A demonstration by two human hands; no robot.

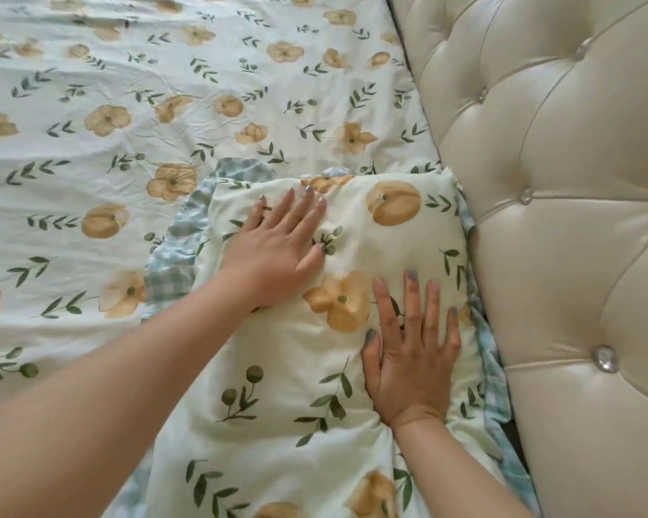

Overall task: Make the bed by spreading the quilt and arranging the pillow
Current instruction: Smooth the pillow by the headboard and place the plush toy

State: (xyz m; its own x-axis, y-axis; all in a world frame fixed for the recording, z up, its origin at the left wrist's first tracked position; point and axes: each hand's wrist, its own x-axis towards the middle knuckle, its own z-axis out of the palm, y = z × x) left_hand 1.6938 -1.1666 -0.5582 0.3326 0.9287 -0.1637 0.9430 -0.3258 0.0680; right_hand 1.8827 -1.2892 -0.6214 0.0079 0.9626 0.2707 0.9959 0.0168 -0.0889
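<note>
pillow (390, 248) at lower centre of frame, long edge against tufted headboard (558, 181) on the right; quilt (128, 106) spread flat across upper left. left hand (281, 241) and right hand (412, 353) both press flat on it, fingers straight, gripping nothing. looks soft, light, squashy; probably best taken by its ends.

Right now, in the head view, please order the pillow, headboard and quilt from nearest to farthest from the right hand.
1. pillow, directly under the right hand.
2. headboard, just to its right.
3. quilt, spread out to the left.
</note>
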